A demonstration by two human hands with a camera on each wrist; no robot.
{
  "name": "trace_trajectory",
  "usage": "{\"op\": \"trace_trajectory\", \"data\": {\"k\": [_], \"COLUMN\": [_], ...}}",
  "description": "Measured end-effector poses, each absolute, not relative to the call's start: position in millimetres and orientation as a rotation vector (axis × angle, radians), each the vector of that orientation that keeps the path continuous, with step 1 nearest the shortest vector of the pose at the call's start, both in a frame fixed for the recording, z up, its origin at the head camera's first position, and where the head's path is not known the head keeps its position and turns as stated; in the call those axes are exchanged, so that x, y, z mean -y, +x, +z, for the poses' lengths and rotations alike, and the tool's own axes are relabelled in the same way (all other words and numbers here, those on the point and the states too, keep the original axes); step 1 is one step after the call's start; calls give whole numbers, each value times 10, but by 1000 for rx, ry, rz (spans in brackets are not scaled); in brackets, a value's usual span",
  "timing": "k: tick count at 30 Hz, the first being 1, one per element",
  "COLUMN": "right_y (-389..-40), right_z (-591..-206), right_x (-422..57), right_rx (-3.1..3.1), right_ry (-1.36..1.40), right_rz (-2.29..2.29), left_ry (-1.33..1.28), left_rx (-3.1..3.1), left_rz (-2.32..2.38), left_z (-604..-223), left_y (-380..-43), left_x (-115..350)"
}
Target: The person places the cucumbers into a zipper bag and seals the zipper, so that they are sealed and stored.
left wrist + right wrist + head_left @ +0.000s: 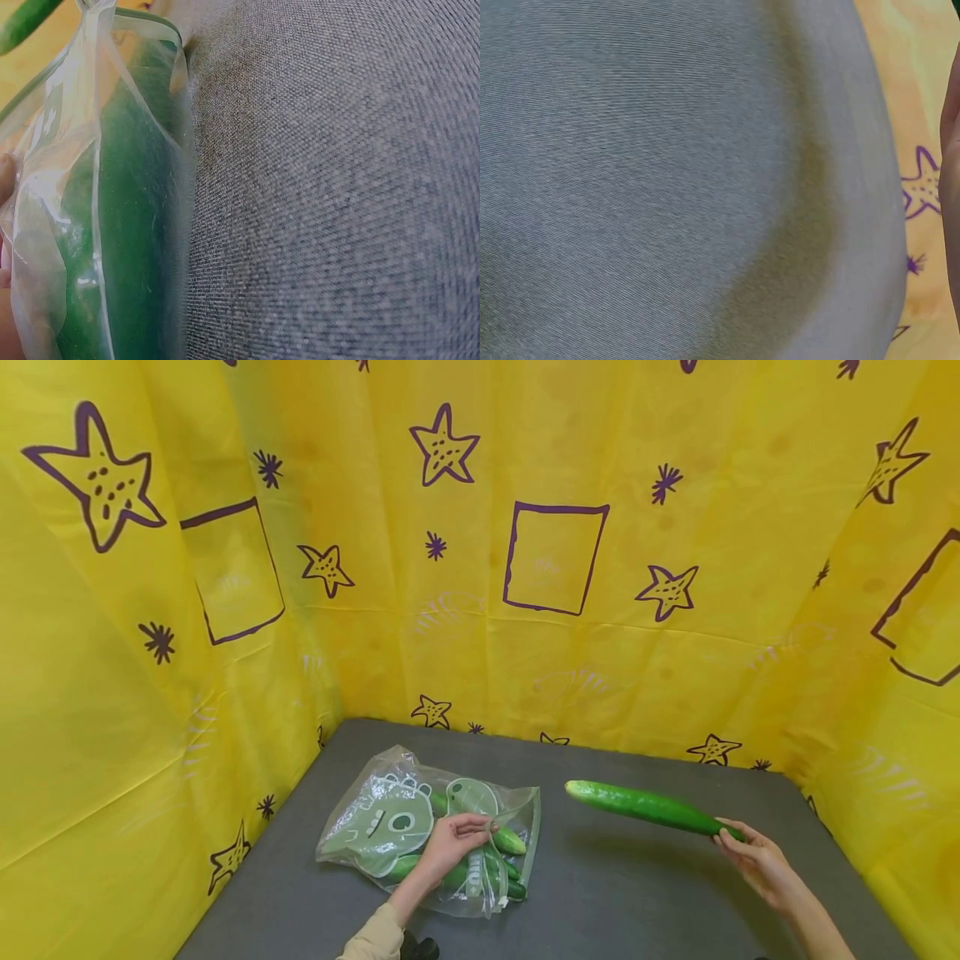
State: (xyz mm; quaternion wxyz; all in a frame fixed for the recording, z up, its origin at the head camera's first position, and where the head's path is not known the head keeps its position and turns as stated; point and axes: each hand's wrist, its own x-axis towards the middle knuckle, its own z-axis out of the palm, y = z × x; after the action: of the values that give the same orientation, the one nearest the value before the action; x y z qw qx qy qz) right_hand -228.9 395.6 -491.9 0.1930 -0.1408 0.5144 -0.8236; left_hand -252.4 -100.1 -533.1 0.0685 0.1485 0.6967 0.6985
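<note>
In the head view, my right hand [763, 867] grips a long green cucumber [645, 807] by one end. Its pale tip points left toward a clear zip bag [348, 822] printed with green cartoon figures. Several cucumbers [510, 841] lie inside this bag. My left hand [450, 842] pinches the upper layer of the bag near its mouth, which faces right. From the left wrist, the bag's clear film [45, 225] shows close up with a cucumber [139, 217] behind it. Only a strip of my right hand [951, 187] appears in the right wrist view.
A dark grey table [585, 902] lies under the bag. Yellow curtains [555, 677] with purple stars and squares enclose it at the back and both sides. A small black object [420, 947] is partly visible at the bottom, beside the left sleeve [378, 935].
</note>
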Motion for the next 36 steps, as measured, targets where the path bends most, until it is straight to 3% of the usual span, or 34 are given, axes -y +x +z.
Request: {"op": "trace_trajectory", "data": {"k": [14,36], "right_y": [-2300,-2262], "right_z": [-5063,-5286], "right_x": [-3612,-3009], "right_rx": [-1849,-1862], "right_ry": [-109,174], "right_rz": [-2100,-2171], "left_ry": [444,444], "left_rx": [-2090,-2102], "left_rz": [2107,2105], "left_z": [-5323,-5327], "left_y": [-2522,-2518], "left_x": [997,1001]}}
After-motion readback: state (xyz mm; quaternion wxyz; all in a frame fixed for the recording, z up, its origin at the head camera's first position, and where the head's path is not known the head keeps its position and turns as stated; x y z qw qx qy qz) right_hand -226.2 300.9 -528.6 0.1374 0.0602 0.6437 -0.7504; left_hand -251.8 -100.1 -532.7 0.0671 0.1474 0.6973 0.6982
